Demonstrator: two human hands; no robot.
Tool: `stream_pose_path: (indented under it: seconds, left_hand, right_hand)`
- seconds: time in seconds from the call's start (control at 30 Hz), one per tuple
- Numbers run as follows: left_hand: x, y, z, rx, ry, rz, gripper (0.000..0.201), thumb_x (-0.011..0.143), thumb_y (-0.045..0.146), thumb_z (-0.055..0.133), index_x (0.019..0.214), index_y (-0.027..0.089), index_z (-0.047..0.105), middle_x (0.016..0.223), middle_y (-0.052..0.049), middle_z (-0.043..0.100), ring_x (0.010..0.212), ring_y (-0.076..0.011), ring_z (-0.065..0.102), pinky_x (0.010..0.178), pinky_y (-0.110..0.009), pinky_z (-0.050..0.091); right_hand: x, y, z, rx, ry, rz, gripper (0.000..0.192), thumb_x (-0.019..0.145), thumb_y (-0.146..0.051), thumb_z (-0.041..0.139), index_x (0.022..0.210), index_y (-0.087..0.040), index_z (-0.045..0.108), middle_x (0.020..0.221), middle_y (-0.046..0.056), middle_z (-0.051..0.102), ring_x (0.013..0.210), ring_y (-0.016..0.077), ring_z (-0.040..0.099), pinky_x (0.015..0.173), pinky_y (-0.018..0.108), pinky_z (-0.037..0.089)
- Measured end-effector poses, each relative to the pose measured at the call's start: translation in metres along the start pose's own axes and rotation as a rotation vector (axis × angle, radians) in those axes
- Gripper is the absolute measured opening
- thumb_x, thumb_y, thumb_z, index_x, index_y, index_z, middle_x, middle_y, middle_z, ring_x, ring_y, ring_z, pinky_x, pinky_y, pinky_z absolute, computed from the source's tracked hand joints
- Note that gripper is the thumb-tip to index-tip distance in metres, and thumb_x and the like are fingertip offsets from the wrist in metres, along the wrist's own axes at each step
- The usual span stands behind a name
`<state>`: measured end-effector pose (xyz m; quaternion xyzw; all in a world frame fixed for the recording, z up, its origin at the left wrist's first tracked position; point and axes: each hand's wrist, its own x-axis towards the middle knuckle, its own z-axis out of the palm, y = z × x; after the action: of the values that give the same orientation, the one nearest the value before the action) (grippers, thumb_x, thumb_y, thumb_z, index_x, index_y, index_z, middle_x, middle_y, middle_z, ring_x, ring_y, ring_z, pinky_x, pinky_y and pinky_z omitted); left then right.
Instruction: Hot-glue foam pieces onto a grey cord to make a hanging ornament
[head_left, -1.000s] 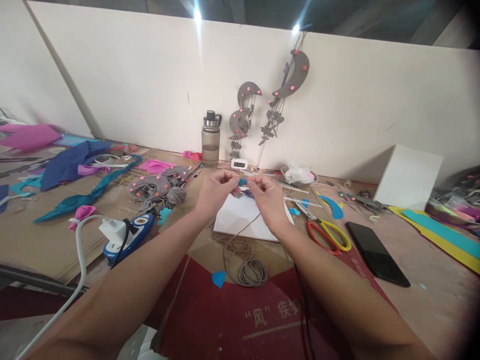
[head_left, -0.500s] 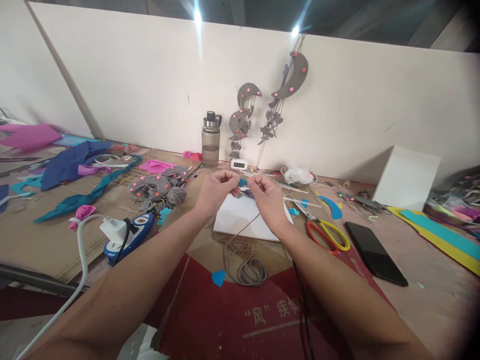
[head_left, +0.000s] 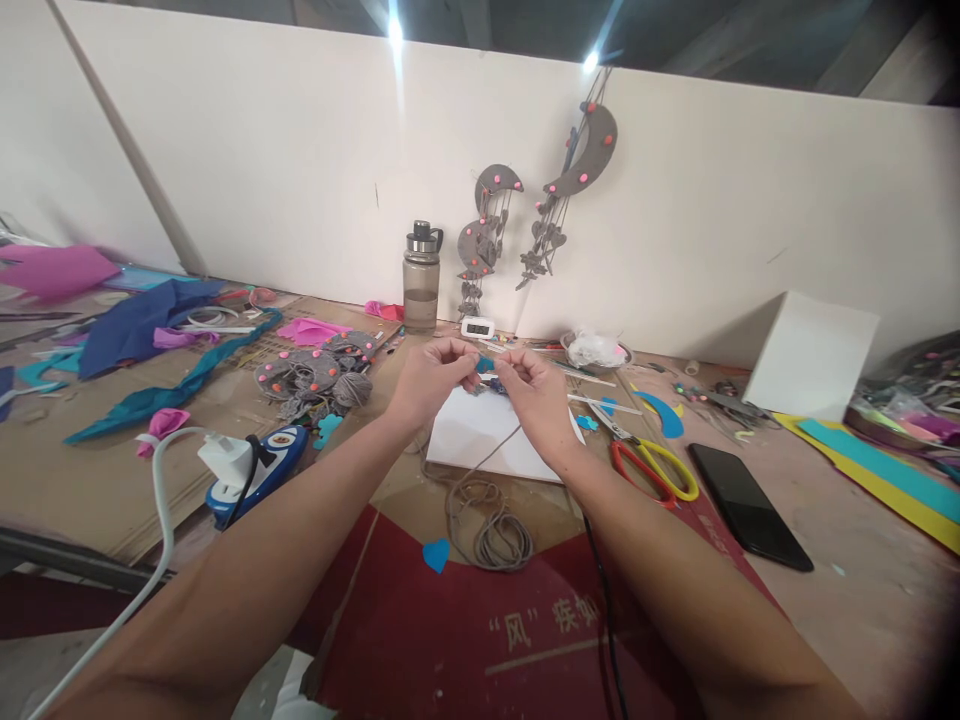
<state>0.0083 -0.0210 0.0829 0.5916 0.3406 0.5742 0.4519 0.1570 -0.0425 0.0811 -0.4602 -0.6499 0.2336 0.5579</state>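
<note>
Both hands are raised just above the counter (head_left: 862, 560), fingertips nearly meeting. The left hand (head_left: 431, 380) is curled, thumb and forefinger pinched on a small teal foam piece (head_left: 484, 365); the right hand (head_left: 532, 390) is likewise closed, pinching what looks like the end of the grey cord (head_left: 487, 515), though the fingers hide the exact grip. The cord drops from under the right hand, crosses a white sheet (head_left: 487, 435) lying beneath the hands, and ends in a loose coil on the counter near the person. A teal heart cutout (head_left: 436, 555) lies just beside that coil on the red mat (head_left: 450, 640). Right of the sheet rest scissors with red and yellow handles (head_left: 652, 470), and beyond them a black phone (head_left: 750, 507). To the left sit a blue glue gun (head_left: 259, 470) with a white plug, and a heap of grey felt moons (head_left: 315, 375). A water bottle (head_left: 421, 277) stands against the white wall, near hanging grey moon mobiles (head_left: 540, 200).
</note>
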Motion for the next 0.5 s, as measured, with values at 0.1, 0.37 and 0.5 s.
stream_pose_path:
  seconds: [0.1, 0.37, 0.5]
  left_hand:
    - [0.0003, 0.0002, -0.0005, -0.012, -0.014, 0.004, 0.015, 0.072, 0.029, 0.064, 0.073, 0.014, 0.064, 0.057, -0.001, 0.063, 0.051, -0.0107, 0.056, 0.055, -0.024, 0.046]
    - [0.0020, 0.0003, 0.0001, -0.111, -0.052, -0.037, 0.013, 0.070, 0.026, 0.065, 0.070, 0.014, 0.063, 0.055, -0.001, 0.061, 0.050, -0.0098, 0.054, 0.052, -0.023, 0.044]
    - [0.0016, 0.0026, 0.0009, -0.191, -0.071, -0.071, 0.012, 0.068, 0.024, 0.067, 0.067, 0.014, 0.062, 0.053, 0.000, 0.059, 0.049, -0.0090, 0.053, 0.051, -0.022, 0.043]
  right_hand:
    - [0.0002, -0.0013, -0.0005, 0.000, -0.004, 0.010, 0.020, 0.079, -0.037, 0.056, 0.079, -0.018, 0.062, 0.063, -0.003, 0.054, 0.054, 0.0091, 0.040, 0.050, 0.022, 0.031]
    - [-0.0004, -0.0051, -0.0016, -0.002, -0.002, 0.051, 0.020, 0.078, -0.038, 0.056, 0.077, -0.018, 0.060, 0.058, -0.004, 0.048, 0.051, 0.0089, 0.037, 0.045, 0.021, 0.028]
    - [-0.0015, -0.0066, -0.0007, 0.017, 0.003, 0.060, 0.020, 0.078, -0.038, 0.056, 0.077, -0.018, 0.060, 0.059, -0.004, 0.048, 0.051, 0.0088, 0.037, 0.046, 0.021, 0.029]
